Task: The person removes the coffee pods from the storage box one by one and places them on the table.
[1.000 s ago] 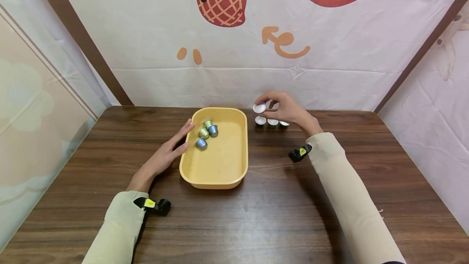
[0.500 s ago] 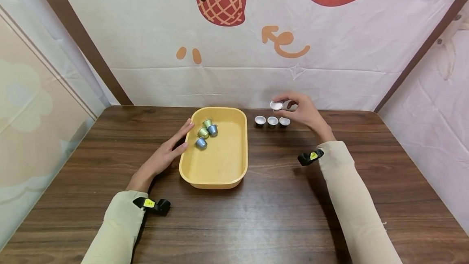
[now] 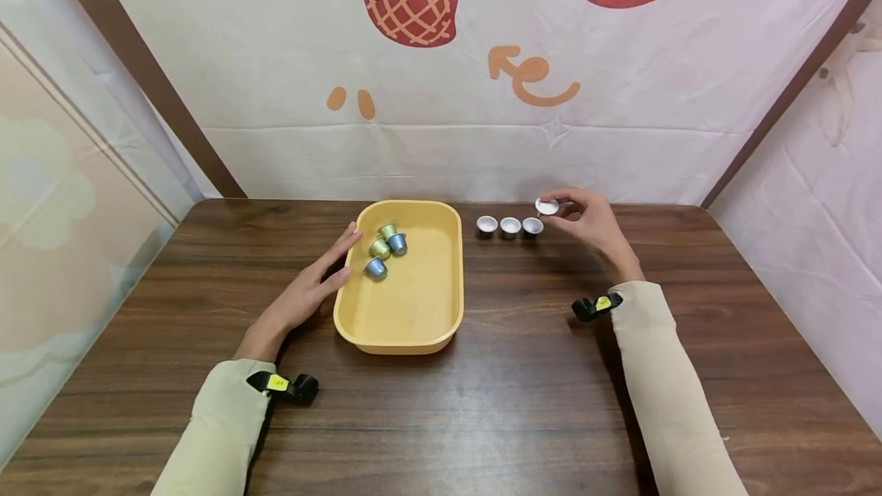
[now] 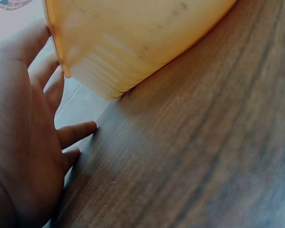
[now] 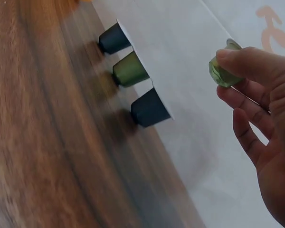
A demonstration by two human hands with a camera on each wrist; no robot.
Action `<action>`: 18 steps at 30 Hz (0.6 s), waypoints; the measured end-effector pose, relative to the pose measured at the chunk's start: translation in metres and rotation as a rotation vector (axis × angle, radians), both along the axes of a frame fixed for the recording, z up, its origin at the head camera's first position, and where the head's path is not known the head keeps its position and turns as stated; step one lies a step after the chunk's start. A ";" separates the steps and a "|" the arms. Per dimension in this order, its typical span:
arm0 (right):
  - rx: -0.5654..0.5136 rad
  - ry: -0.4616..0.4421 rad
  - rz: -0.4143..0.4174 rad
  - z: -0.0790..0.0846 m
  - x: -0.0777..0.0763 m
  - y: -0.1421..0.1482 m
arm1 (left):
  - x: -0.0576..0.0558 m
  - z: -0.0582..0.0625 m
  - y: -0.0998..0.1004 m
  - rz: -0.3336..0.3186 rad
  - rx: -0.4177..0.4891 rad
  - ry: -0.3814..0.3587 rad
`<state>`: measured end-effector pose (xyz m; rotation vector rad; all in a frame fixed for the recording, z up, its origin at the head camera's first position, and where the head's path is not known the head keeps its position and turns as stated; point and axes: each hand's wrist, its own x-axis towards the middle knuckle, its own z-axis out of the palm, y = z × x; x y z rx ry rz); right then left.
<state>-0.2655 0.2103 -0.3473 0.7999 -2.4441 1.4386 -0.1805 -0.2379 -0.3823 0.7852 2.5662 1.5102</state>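
Note:
Between thumb and fingertips, my right hand (image 3: 586, 220) pinches a green coffee capsule (image 5: 226, 69), its white lid facing up in the head view. The capsule is held above the table, behind the right end of a row of three. In the right wrist view that row has a dark blue capsule (image 5: 115, 38), a green capsule (image 5: 131, 70) and another dark blue capsule (image 5: 149, 109), all lid up. My left hand (image 3: 303, 295) rests its extended fingers against the left rim of a yellow tray (image 3: 430, 312). Several green and blue capsules (image 3: 376, 269) lie inside, toward its left side.
A brown wooden table (image 3: 510, 412) carries everything. Right behind its far edge hangs a white printed cloth (image 3: 441, 151). Another cloth panel (image 3: 76, 144) borders the left side.
My right hand has carried the pinched capsule rightward, from above the row's left end to behind its right end, and slightly lower. The left hand stays at the tray's rim.

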 end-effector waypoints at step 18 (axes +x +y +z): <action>0.027 -0.085 -0.145 -0.044 -0.017 0.023 | -0.017 -0.028 -0.013 -0.003 -0.010 0.038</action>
